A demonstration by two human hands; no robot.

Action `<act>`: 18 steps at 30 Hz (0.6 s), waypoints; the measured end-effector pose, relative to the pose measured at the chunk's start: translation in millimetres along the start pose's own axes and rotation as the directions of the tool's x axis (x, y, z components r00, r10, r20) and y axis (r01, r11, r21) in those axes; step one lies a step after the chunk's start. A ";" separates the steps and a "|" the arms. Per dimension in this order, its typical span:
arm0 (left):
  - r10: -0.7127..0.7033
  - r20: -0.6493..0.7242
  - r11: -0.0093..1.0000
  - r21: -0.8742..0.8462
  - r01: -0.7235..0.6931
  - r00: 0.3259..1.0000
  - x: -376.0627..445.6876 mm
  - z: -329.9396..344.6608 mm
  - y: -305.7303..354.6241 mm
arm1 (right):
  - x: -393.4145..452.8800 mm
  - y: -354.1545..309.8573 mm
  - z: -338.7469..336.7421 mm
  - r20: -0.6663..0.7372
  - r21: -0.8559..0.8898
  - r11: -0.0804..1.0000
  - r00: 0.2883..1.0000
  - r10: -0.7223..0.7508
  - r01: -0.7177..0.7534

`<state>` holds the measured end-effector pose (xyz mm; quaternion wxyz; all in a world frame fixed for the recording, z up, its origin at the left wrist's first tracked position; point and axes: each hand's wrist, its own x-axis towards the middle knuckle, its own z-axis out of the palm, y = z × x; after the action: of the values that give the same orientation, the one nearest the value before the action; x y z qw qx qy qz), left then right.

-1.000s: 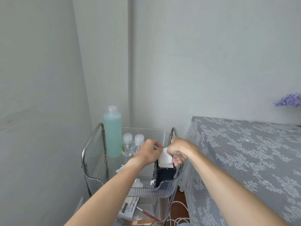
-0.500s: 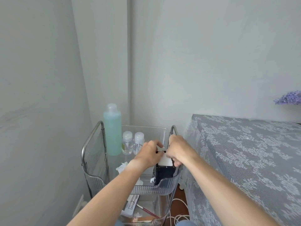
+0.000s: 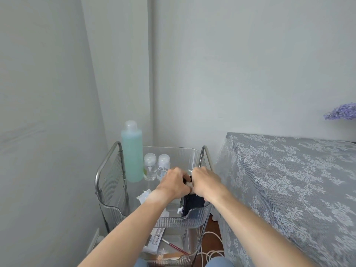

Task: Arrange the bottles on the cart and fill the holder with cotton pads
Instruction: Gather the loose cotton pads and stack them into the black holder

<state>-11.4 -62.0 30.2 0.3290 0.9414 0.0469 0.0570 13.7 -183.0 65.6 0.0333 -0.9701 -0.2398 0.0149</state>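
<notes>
The left hand (image 3: 174, 183) and the right hand (image 3: 207, 183) are met knuckle to knuckle over the top of the holder (image 3: 192, 204), each with its fingers curled down onto the pads (image 3: 188, 184). Only a thin white sliver of the pads is seen between the hands, where a second earlier a tall white block stood well above the holder's rim and half a second earlier a shorter one. The stack has therefore been pressed most of the way down, and both hands have sunk with it. Whether the pads are pinched or merely pushed by the fingertips cannot be told, since the fingers are hidden behind the knuckles.

The holder, dark and upright, is stood at about 4 o'clock in the top tray (image 3: 173, 221) of the cart (image 3: 107, 162), against the near right corner. A torn white wrapper (image 3: 144, 195) is lain at 8 o'clock from the hands.

At 11 o'clock a tall green bottle (image 3: 132, 155) is stood, with two small clear bottles (image 3: 150, 167) just beside it, side by side in a row. The bottles are judged to be already arranged, and the filling step is judged nearly done; a last push and a release are what seems to be left.
</notes>
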 end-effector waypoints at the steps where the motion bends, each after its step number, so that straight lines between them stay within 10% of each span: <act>1: -0.001 0.003 1.000 0.001 0.001 1.000 0.4 0.3 0.0 | -0.4 -1.0 -0.2 -0.002 -0.004 1.000 1.000 -0.006 0.006; 9: -0.081 -0.169 0.988 -0.144 0.057 0.982 -3.1 -8.9 -13.6 | -1.7 1.2 -17.6 -0.067 0.136 0.989 0.996 0.066 -0.056; 14: -0.049 -0.381 0.996 0.051 0.073 0.923 -13.2 -24.1 -32.4 | -6.6 -31.9 -19.4 -0.288 0.260 0.964 0.958 0.015 0.063; 18: -0.073 -0.300 0.972 0.193 0.135 0.951 -25.5 -31.5 -54.4 | -4.3 -67.1 17.2 -0.244 0.476 0.857 0.966 -0.087 0.198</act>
<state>-43.8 -3.6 18.7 0.2190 0.9486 0.1504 0.1722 -22.0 -124.7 53.3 0.3083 -0.9041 -0.2942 -0.0310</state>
